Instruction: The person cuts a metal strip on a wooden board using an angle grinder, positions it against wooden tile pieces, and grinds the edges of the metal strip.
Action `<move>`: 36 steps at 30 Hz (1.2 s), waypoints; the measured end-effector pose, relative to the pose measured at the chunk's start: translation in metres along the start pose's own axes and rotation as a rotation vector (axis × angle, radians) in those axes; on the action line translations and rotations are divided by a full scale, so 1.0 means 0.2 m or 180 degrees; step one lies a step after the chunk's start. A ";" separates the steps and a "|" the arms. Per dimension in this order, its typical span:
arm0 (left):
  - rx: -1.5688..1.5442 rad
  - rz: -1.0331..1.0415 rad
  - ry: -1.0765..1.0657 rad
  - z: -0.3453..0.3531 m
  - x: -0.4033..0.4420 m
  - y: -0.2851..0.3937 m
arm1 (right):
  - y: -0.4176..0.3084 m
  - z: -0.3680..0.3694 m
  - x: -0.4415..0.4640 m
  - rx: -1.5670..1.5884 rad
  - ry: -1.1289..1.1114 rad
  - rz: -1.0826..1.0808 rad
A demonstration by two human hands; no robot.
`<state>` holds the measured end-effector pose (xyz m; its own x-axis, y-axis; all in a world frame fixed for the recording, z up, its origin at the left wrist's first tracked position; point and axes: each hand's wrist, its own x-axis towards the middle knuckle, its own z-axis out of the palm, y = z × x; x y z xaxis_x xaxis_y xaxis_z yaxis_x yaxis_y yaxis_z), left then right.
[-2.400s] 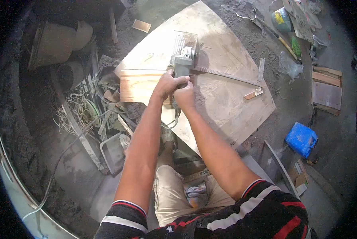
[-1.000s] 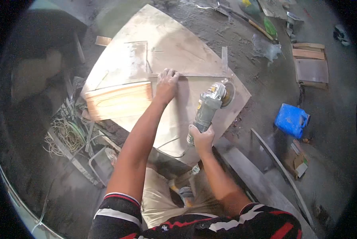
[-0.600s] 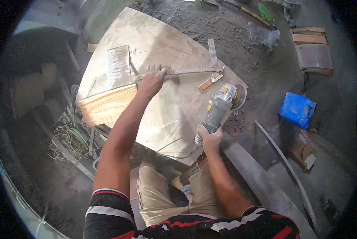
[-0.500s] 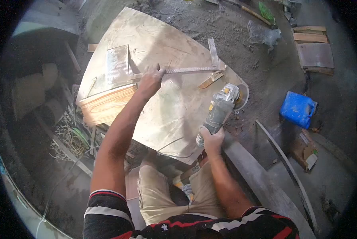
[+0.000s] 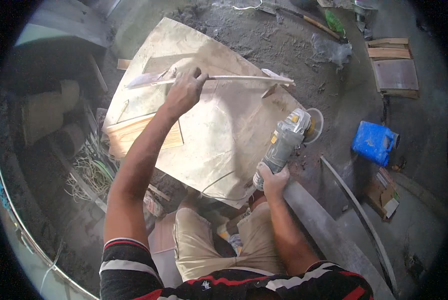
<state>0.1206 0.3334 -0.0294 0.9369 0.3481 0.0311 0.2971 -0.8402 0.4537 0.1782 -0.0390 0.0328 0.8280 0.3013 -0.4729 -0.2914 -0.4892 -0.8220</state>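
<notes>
My left hand (image 5: 185, 92) is closed on a long, thin, cut tile strip (image 5: 244, 78), wider at its left end. The strip is tilted, so mostly its edge shows, above a pale board (image 5: 209, 155). In my right hand (image 5: 275, 180) is a dusty grey angle grinder (image 5: 283, 137), gripped by its body. Its disc (image 5: 314, 126) points away, past the board's right edge. On the board's left side lies a wood-grain tile (image 5: 146, 134). A small brown offcut (image 5: 269, 91) sits under the strip's right end.
A blue jerrycan (image 5: 373, 142) and a torn cardboard box (image 5: 381, 192) stand on the dusty floor at right. Tile and wood pieces (image 5: 396, 75) lie farther back. A long curved strip (image 5: 354, 200) crosses the right side. Tangled cord (image 5: 91, 175) lies at left.
My left hand has raised the tile strip off the board and turned it edge-on. The grinder has shifted slightly right and down.
</notes>
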 end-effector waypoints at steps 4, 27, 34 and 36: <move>-0.0123 -0.0028 -0.0004 -0.10 0.06 -0.01 | 0.01 0.00 0.00 0.0151 0.0046 0.0026; -0.0992 -0.0704 -0.0505 -0.24 -0.09 -0.11 | -0.16 0.01 -0.09 0.0282 0.0106 0.0086; -0.1151 -0.0904 -0.0616 -0.02 -0.17 -0.15 | -0.09 -0.02 -0.07 0.0148 0.0151 0.0113; -0.1178 -0.1066 -0.0574 -0.01 -0.21 -0.15 | -0.05 -0.04 -0.07 0.0200 0.0158 0.0167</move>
<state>0.0721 0.3448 -0.0426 0.8283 0.4678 -0.3084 0.5313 -0.4808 0.6975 0.1739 -0.0452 0.0493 0.8331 0.2347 -0.5008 -0.3633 -0.4505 -0.8155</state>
